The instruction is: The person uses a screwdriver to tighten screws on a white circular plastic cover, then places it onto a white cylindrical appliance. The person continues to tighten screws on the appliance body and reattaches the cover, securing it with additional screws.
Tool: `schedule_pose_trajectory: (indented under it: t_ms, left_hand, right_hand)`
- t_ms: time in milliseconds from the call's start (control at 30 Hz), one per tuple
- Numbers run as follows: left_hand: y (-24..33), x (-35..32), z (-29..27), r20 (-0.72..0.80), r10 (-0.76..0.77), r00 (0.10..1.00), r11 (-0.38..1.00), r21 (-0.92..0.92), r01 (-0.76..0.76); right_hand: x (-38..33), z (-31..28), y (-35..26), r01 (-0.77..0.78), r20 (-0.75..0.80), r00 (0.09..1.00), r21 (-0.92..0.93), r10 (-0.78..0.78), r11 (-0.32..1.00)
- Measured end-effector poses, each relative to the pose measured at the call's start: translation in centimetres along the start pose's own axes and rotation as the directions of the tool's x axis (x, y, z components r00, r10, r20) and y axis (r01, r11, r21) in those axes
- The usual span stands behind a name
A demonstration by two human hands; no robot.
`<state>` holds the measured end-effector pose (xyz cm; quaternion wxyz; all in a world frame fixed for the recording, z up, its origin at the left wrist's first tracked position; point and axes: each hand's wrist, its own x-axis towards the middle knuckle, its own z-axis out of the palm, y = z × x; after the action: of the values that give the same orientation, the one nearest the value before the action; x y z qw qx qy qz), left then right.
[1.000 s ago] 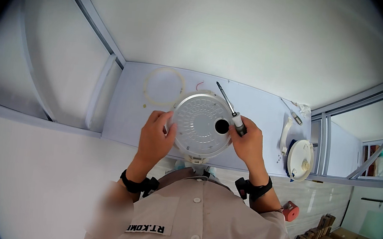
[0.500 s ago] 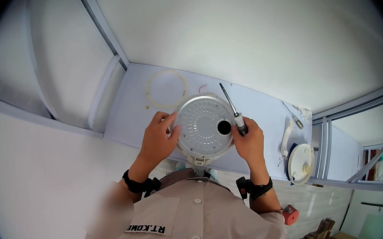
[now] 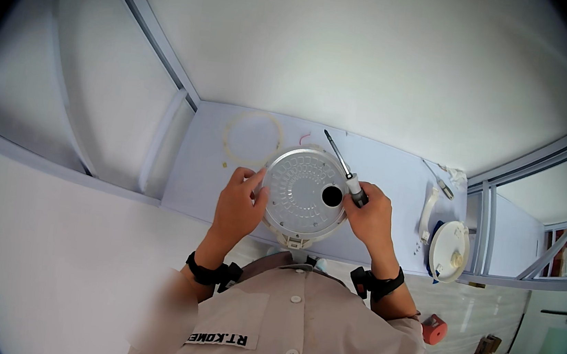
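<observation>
A round silvery metal lid point(image 3: 294, 209) with a cream rim lies in front of me, its embossed inner face up. It has a dark round hole near its right side and a latch at its near edge. My left hand point(image 3: 240, 200) grips the lid's left edge, thumb on top and fingers apart along the rim. My right hand point(image 3: 368, 215) is closed round the handle of a screwdriver point(image 3: 342, 157) beside the lid's right edge. The screwdriver's shaft points away from me and slightly left, over the table.
A thin cream ring point(image 3: 227, 135) lies at the table's far left, with a short red wire point(image 3: 305, 138) to its right. At the right are a second screwdriver point(image 3: 443, 186), a curved white handle point(image 3: 427, 215) and a round cream cover point(image 3: 449, 252). White table point(image 3: 193, 181) borders a wall.
The whole scene sits slightly lower in the picture. Both hands keep their places at the lid, and the screwdriver stays in my right hand.
</observation>
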<state>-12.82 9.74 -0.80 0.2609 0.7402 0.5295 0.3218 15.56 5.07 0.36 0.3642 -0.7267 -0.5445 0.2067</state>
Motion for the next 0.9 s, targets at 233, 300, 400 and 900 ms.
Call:
schedule_pose_trajectory:
  t_ms: [233, 300, 400, 900]
  left_hand:
    - [0.1, 0.2, 0.1, 0.022, -0.042, 0.999, 0.999, -0.001, 0.042]
    - [-0.1, 0.2, 0.3, -0.012, -0.012, 1.0, 1.0, 0.018, 0.012]
    - [-0.3, 0.1, 0.5, -0.032, 0.008, 0.999, 1.0, 0.027, -0.007]
    - [0.2, -0.2, 0.7, -0.036, -0.003, 0.999, 1.0, 0.024, 0.004]
  right_hand:
    - [0.1, 0.1, 0.3, 0.041, 0.001, 0.999, 0.02, -0.041, 0.999]
    - [0.2, 0.2, 0.7, 0.061, 0.011, 0.998, 0.022, -0.062, 0.998]
    - [0.1, 0.3, 0.9, 0.069, 0.001, 0.998, 0.027, -0.069, 0.997]
    - [0.1, 0.4, 1.4, 0.095, 0.008, 0.995, 0.048, -0.096, 0.994]
